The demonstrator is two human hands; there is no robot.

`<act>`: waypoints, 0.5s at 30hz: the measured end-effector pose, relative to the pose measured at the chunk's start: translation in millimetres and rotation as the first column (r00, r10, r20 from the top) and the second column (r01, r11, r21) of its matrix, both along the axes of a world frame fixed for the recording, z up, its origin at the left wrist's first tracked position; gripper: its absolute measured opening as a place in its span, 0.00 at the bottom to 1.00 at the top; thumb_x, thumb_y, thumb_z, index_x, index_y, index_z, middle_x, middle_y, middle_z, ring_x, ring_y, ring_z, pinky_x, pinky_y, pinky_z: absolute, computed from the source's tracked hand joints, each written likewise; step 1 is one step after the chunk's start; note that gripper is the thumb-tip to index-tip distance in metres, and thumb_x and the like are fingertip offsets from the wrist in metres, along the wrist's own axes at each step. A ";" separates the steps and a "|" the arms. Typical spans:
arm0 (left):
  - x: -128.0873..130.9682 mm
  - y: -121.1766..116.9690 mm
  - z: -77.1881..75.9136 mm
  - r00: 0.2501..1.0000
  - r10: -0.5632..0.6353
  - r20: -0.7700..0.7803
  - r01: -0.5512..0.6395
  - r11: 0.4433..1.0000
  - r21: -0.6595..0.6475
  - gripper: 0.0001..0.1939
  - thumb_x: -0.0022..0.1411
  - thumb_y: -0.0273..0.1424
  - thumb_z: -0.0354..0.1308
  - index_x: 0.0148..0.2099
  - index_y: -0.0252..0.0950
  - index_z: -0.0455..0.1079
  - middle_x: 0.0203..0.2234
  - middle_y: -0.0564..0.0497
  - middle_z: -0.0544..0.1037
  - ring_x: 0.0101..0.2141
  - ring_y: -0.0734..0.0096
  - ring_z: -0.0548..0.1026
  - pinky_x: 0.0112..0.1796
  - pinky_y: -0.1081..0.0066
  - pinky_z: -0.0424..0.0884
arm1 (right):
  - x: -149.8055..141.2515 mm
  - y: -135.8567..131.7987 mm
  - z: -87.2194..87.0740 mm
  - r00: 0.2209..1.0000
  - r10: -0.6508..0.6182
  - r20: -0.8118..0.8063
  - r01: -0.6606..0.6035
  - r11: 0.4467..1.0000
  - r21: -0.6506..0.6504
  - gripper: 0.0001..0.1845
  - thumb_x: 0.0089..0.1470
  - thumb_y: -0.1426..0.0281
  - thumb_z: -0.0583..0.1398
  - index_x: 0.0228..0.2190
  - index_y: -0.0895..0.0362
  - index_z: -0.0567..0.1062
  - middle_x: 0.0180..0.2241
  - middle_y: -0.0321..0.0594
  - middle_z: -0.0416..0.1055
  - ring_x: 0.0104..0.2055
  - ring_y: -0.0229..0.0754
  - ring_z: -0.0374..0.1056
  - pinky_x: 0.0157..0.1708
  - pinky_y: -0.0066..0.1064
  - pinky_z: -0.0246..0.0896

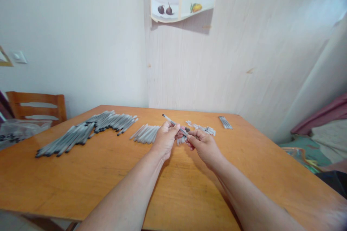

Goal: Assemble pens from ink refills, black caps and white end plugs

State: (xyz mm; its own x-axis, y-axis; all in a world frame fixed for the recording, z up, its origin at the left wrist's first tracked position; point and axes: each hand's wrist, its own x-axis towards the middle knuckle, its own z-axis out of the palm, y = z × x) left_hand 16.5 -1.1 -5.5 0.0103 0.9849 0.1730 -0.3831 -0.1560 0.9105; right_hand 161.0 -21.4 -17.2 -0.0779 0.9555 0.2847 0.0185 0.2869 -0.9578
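A slim pen [168,119] with a clear barrel and a dark end slants between my two hands above the table. My left hand [166,138] pinches its middle between thumb and fingers. At the pen's lower right end, my right hand [202,145] has its fingertips closed around the tip, partly hiding it. Behind my left hand lies a row of clear pen barrels [145,133]. Small clear caps [207,130] are scattered behind my right hand. Some small dark parts [187,129] show just behind the fingers, too small to make out.
Large piles of dark-ended pen parts [67,139] spread over the left side of the wooden table [114,184]. A small neat row of pens [225,122] lies at the back right. A wooden chair [38,104] stands beyond the left edge, and a wall rises behind the table.
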 end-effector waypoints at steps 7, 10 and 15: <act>-0.1 -2.6 2.4 1.000 -0.017 0.022 0.017 0.999 -0.027 0.11 0.58 0.34 0.64 0.36 0.34 0.67 0.30 0.48 0.79 0.28 0.76 0.77 0.31 0.77 0.72 | -0.3 -0.5 1.5 1.000 0.014 0.005 -0.014 1.000 0.005 0.15 0.50 0.58 0.63 0.31 0.58 0.72 0.23 0.35 0.68 0.22 0.35 0.60 0.23 0.29 0.56; 0.2 -2.5 2.4 1.000 -0.015 0.023 0.016 0.999 -0.028 0.11 0.58 0.34 0.64 0.36 0.34 0.67 0.30 0.48 0.79 0.27 0.76 0.77 0.31 0.76 0.72 | -0.6 -0.1 1.5 1.000 0.016 -0.002 -0.016 1.000 -0.001 0.15 0.50 0.58 0.63 0.31 0.58 0.72 0.22 0.34 0.68 0.21 0.35 0.60 0.23 0.29 0.56; 0.1 -0.9 2.6 1.000 -0.009 0.027 0.010 0.999 -0.035 0.12 0.57 0.35 0.65 0.36 0.34 0.67 0.30 0.48 0.79 0.27 0.76 0.77 0.32 0.76 0.73 | -0.3 1.2 -0.7 1.000 0.021 0.017 -0.021 1.000 0.001 0.16 0.51 0.57 0.62 0.32 0.57 0.72 0.23 0.34 0.69 0.22 0.35 0.61 0.24 0.30 0.58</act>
State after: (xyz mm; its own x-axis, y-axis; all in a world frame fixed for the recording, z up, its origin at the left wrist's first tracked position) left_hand 16.6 -2.0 -2.9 0.0153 0.9902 0.1391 -0.4086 -0.1208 0.9047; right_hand 160.7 -20.2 -17.9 -0.1025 0.9534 0.2839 0.0289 0.2881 -0.9572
